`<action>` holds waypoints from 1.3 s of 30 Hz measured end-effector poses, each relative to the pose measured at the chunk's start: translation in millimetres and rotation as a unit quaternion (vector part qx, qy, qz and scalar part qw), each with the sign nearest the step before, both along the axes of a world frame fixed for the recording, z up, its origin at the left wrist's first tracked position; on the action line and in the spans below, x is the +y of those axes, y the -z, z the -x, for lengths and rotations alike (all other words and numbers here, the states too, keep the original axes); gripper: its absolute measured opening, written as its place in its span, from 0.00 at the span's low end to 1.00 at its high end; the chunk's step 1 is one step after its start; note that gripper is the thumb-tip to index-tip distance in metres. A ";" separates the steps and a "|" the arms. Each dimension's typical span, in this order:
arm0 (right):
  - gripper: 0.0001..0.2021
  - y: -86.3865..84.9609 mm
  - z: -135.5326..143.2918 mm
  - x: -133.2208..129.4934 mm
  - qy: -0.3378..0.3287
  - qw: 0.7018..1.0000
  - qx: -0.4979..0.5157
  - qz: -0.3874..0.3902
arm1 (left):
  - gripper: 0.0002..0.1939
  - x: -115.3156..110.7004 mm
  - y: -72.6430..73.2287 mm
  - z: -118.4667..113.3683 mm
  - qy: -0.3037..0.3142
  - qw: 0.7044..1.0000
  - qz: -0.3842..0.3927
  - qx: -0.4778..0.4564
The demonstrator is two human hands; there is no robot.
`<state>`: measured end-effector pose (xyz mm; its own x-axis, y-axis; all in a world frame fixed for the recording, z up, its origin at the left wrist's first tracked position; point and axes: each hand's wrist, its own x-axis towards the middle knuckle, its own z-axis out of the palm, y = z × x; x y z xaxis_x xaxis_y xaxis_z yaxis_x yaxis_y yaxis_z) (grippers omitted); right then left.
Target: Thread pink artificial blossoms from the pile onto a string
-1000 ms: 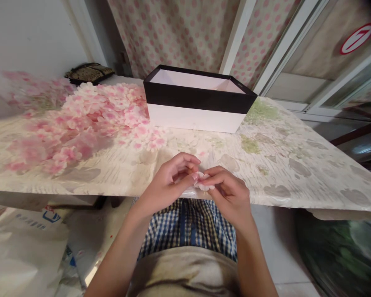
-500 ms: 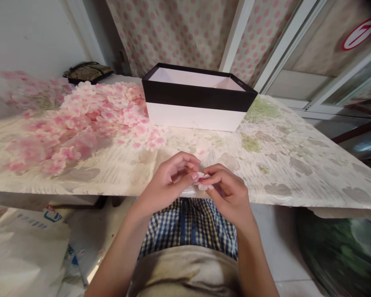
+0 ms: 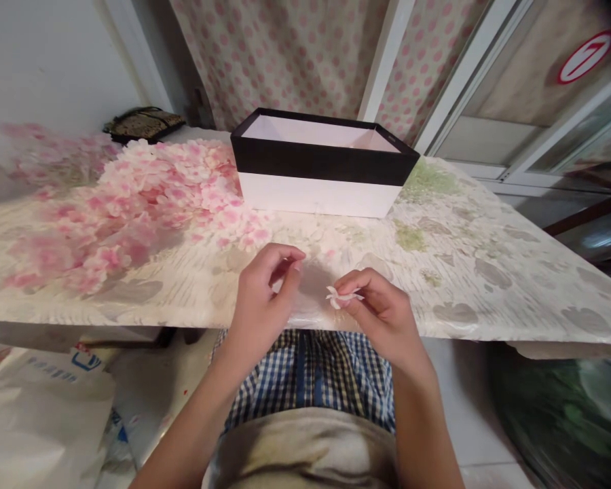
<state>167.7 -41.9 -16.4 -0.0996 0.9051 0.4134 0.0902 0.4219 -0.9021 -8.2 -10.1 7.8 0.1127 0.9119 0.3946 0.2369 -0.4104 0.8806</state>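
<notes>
Head view, the only one supplied. We find the right hand (image 3: pixel 387 309) over the near edge of the worktop (image 3: pixel 514 272), its grip closed in a fingertip pinch on a small white blossom (image 3: pixel 339 297). The petals project toward the other hand and are seen nearly edge-on.

We note one material change. Half a second ago both hands met at the blossom; the left hand (image 3: pixel 265 285) has since drawn off to its own side, and a strip of covering shows between the two. In our judgement, the blossom is now borne by the right hand alone, and the left has been freed from it.

Of the left grip, we record thumb and forefinger curled toward each other, tips close together. Nothing shows between them (a loose petal could be hidden there), so we cannot tell whether they meet or hold anything.

Beyond the hands stands an open box (image 3: pixel 318 193), white below with a black upper band; its floor is out of our sight. To its left lies a heap of pink and white blossoms (image 3: pixel 168 183), well apart from the one in hand. Behind the heap we observe a dark patterned pouch (image 3: pixel 143 124).
</notes>
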 end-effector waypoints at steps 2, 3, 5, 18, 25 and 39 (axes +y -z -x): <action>0.02 1.1 -0.5 -0.1 0.000 1.000 0.012 0.025 | 0.06 4.8 -3.9 -2.7 -0.024 0.992 -0.048 0.118; 0.01 1.7 -0.4 -0.3 0.001 0.999 0.011 0.033 | 0.07 7.9 -5.6 -4.5 -0.024 0.983 -0.060 0.173; 0.02 2.1 0.1 -0.5 0.004 0.999 0.002 0.040 | 0.08 14.3 -7.7 -8.7 -0.019 0.966 -0.061 0.252; 0.02 -1.7 1.7 -1.3 -0.009 0.999 -0.012 0.035 | 0.12 19.8 -7.0 -11.2 0.050 0.899 -0.080 0.428; 0.01 -4.0 3.0 1.7 -0.013 0.999 -0.012 0.029 | 0.11 28.0 -6.2 -11.1 0.027 0.897 -0.079 0.435; 0.01 -9.2 3.7 5.8 -0.013 0.999 0.010 0.034 | 0.10 30.9 -0.8 2.6 0.085 0.972 -0.006 0.218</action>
